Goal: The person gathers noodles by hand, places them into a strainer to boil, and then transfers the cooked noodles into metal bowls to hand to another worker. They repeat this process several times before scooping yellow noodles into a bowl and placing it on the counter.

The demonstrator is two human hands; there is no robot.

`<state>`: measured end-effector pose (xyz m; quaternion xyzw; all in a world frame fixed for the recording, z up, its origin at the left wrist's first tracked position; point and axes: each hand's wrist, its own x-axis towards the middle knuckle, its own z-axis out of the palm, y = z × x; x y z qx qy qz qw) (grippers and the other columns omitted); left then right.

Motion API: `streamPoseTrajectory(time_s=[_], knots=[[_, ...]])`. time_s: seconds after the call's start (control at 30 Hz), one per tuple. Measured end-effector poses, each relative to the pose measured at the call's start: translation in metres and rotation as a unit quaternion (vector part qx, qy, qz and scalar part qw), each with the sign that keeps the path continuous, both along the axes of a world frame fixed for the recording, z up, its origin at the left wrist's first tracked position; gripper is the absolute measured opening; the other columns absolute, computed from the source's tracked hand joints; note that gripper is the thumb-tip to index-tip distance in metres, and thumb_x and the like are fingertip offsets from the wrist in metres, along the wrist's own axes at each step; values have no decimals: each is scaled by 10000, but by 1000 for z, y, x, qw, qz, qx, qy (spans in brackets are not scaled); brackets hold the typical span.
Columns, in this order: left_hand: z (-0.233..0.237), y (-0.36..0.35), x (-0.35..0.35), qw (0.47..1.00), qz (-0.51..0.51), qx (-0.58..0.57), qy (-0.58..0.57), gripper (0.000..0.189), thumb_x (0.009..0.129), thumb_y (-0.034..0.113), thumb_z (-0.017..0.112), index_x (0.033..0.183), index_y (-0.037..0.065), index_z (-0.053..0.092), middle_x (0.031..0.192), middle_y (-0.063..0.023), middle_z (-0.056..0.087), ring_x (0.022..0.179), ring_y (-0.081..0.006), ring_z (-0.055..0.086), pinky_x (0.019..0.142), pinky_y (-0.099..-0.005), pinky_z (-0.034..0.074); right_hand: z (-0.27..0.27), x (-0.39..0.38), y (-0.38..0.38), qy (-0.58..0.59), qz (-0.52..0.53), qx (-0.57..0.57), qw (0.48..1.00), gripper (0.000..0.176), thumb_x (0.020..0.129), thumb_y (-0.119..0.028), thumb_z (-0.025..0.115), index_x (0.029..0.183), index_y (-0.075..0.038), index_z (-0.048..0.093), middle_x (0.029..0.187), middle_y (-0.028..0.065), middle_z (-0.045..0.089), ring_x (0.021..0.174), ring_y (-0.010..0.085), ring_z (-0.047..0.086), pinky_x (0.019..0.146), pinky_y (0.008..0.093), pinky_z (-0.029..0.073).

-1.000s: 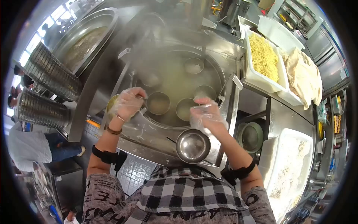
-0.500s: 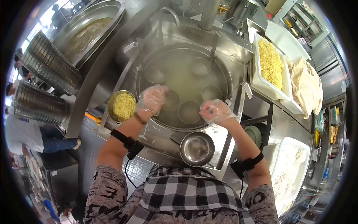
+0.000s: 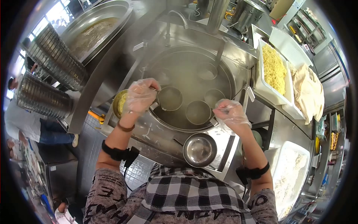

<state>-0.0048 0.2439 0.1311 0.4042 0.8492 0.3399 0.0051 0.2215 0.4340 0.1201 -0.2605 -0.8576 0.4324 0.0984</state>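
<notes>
A round pot of cloudy, steaming water (image 3: 182,80) holds several round noodle strainers. My left hand (image 3: 141,96), in a clear plastic glove, is closed at the pot's left rim on the handle of a noodle strainer (image 3: 170,98). My right hand (image 3: 232,114), gloved too, is closed at the lower right rim, on the handle of the front noodle strainer (image 3: 198,112). Its fingers partly hide that handle. A metal bowl of yellow noodles (image 3: 118,102) is partly covered by my left hand. An empty steel pan (image 3: 200,150) sits on the counter nearest me.
White tubs of yellow noodles (image 3: 274,71) and beige cloth (image 3: 307,91) stand at right, with another white tub (image 3: 291,175) below. Stacked metal bowls (image 3: 44,97) and a large basin (image 3: 95,35) are at left. A tap (image 3: 179,15) arches behind the pot. Another person (image 3: 26,119) stands at far left.
My left hand has moved left and slightly up, now covering part of the noodle bowl. My right hand has shifted slightly right. The strainers by both hands sit higher and show more clearly.
</notes>
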Motion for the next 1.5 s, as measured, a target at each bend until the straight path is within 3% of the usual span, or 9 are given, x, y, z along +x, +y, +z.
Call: streamPoseTrajectory(time_s=[0.13, 0.2, 0.47, 0.53, 0.7, 0.87, 0.93, 1.2, 1.5], knots=[[25, -32, 9, 998, -4, 54, -11, 83, 643, 69, 550, 702, 96, 603, 683, -75, 597, 643, -233, 580, 589, -296, 450, 10, 23, -8, 17, -17, 95, 995, 207, 710, -215, 614, 781, -33, 544, 700, 110, 575, 650, 248, 562, 620, 314, 435], [31, -44, 17, 998, 18, 49, -37, 120, 635, 23, 550, 720, 87, 606, 655, -57, 591, 593, -164, 567, 553, -259, 441, 9, 32, -12, -59, -48, 102, 992, 178, 694, -146, 644, 739, -5, 545, 686, 95, 564, 608, 137, 532, 559, 261, 427], [-28, -59, 33, 984, 4, 33, -173, 131, 675, 36, 542, 787, 69, 601, 636, -11, 560, 555, -72, 502, 523, -210, 407, 4, 19, -15, -164, -24, 211, 963, 266, 704, -226, 604, 891, -41, 558, 773, 126, 585, 750, 294, 560, 696, 363, 432], [-31, -57, 37, 987, -66, 33, -145, 142, 687, 64, 551, 821, 92, 587, 629, -37, 540, 564, -128, 521, 526, -250, 419, 9, 3, -31, 40, 5, 435, 899, 267, 758, -260, 528, 968, -96, 543, 973, 130, 546, 887, 263, 537, 728, 379, 437], [-36, -48, 29, 995, -99, 18, -15, 130, 698, 87, 543, 821, 128, 554, 657, -75, 514, 612, -224, 530, 554, -318, 431, -27, -37, -77, -15, 175, 133, 975, 283, 769, -231, 503, 1018, -98, 530, 1039, 119, 523, 929, 284, 516, 778, 378, 427], [-38, -38, 21, 996, -78, 18, 35, 116, 678, 83, 542, 782, 135, 545, 681, -77, 511, 621, -239, 526, 567, -333, 432, -49, -10, -76, -47, 191, 149, 969, 297, 764, -228, 509, 1021, -84, 540, 996, 128, 553, 927, 294, 520, 772, 366, 432], [-43, -37, 19, 993, -114, 36, 13, 115, 646, 74, 557, 746, 129, 548, 664, -64, 514, 601, -230, 523, 544, -325, 432, -51, 1, -72, -84, 129, -16, 988, 300, 745, -221, 528, 1009, -79, 546, 998, 143, 547, 941, 318, 510, 763, 389, 429], [23, -73, 47, 981, -150, 87, 91, 122, 561, -5, 619, 619, 89, 566, 597, -60, 523, 523, -209, 527, 461, -295, 405, -75, -73, -59, -122, 59, 156, 978, 539, 715, -151, 550, 1213, -129, 345, 1078, 175, 507, 980, 346, 491, 800, 420, 423], [-1, -74, 66, 988, -98, 112, 40, 178, 545, -29, 591, 654, 110, 573, 566, -45, 498, 507, -211, 513, 446, -293, 408, -85, -116, -46, -320, 73, 191, 925, 279, 708, -156, 573, 973, -70, 587, 949, 160, 575, 933, 359, 521, 787, 370, 444]])
